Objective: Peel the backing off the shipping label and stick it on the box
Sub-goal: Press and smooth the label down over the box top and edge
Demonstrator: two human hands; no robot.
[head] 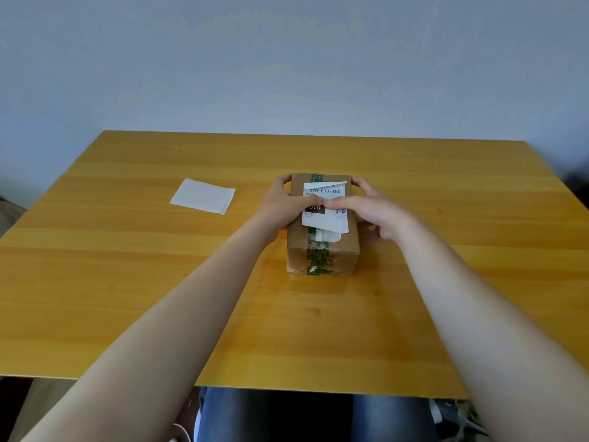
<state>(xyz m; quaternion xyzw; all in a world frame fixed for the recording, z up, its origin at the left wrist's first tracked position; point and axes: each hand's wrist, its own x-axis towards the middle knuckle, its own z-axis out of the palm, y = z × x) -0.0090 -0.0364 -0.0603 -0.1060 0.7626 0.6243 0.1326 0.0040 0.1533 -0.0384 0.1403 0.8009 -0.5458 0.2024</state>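
Observation:
A small brown cardboard box point(334, 258) with green tape stands near the middle of the table. The white shipping label point(325, 190), printed 070-070-A80, lies on the box's top; its far right and near right corners curl up a little. My left hand point(282, 202) grips the box's left side, fingers curled round the far corner, thumb pressing the label's middle. My right hand point(376, 212) grips the right side the same way, and its thumb meets the left thumb on the label. A blank white backing sheet point(203, 196) lies flat on the table, left of the box.
The yellow wooden table point(127, 282) stands against a pale wall. Its near edge runs just above my lap, where jeans show. A dark object sits at the far right edge of the view.

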